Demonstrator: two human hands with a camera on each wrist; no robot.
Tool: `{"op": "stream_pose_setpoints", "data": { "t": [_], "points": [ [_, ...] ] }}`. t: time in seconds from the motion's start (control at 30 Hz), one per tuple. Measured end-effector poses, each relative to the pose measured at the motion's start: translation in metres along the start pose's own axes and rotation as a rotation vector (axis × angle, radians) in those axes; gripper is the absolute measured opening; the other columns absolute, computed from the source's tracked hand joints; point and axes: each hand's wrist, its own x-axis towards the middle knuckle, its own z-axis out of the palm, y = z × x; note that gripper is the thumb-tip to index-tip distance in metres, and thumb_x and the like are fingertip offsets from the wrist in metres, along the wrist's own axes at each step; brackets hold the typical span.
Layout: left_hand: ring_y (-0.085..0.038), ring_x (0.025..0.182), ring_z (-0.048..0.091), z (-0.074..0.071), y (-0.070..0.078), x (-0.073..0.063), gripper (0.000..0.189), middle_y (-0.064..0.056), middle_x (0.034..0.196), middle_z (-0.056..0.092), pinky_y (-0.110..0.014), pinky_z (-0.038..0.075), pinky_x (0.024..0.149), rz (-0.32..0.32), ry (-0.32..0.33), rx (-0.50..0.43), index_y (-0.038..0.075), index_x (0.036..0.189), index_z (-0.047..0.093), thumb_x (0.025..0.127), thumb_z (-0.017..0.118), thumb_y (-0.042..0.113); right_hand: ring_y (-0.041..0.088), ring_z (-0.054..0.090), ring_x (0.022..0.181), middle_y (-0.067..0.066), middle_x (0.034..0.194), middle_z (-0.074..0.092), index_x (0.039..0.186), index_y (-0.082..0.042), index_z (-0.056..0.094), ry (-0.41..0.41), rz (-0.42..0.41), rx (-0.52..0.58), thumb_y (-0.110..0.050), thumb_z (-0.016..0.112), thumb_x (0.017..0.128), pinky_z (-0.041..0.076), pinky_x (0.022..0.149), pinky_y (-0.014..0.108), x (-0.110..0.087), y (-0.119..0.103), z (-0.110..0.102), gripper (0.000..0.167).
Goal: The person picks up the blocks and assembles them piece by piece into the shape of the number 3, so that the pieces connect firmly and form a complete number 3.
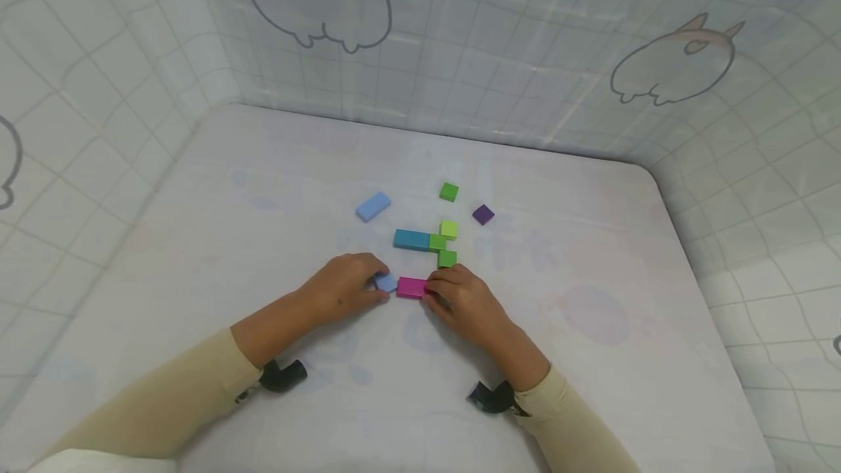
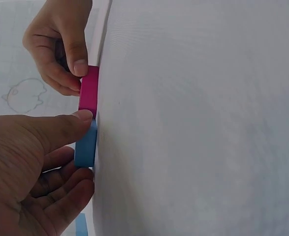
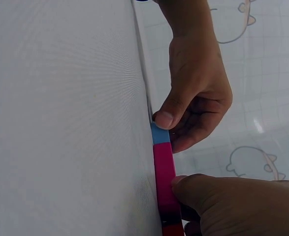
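A magenta block [image 1: 412,287] lies flat on the table, end to end with a light blue block [image 1: 385,282] at its left. My left hand [image 1: 342,287] holds the light blue block between thumb and curled fingers; its thumb tip reaches the seam in the left wrist view. With thumb and fingers, my right hand [image 1: 468,306] pinches the magenta block near its right end. A red piece [image 3: 173,230] shows past that end in the right wrist view, partly cut off by the frame. Just beyond the right hand's fingers sits a green block [image 1: 447,259].
Behind the hands, a teal block [image 1: 412,239] touches a small green block [image 1: 436,242], with a lime block [image 1: 449,229] at its corner. Farther back lie another light blue block [image 1: 373,206], a green block [image 1: 450,192] and a purple block [image 1: 483,214]. Tile-patterned walls surround the table.
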Motion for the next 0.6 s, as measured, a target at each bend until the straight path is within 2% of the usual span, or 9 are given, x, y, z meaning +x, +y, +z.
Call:
{"op": "stream_pose_setpoints", "data": {
  "t": [0.6],
  "points": [
    [-0.018, 0.108, 0.063, -0.0018, 0.0004, -0.0005, 0.047, -0.002, 0.116, 0.070, -0.038, 0.054, 0.097, 0.018, 0.005, -0.003, 0.009, 0.124, 0.068, 0.085, 0.080, 0.032, 0.015, 0.065, 0.095, 0.002, 0.101, 0.075, 0.104, -0.008, 0.078, 0.022, -0.014, 0.002, -0.018, 0.082, 0.084, 0.056, 0.087, 0.024, 0.0017, -0.0007, -0.0030, 0.023]
  ]
}}
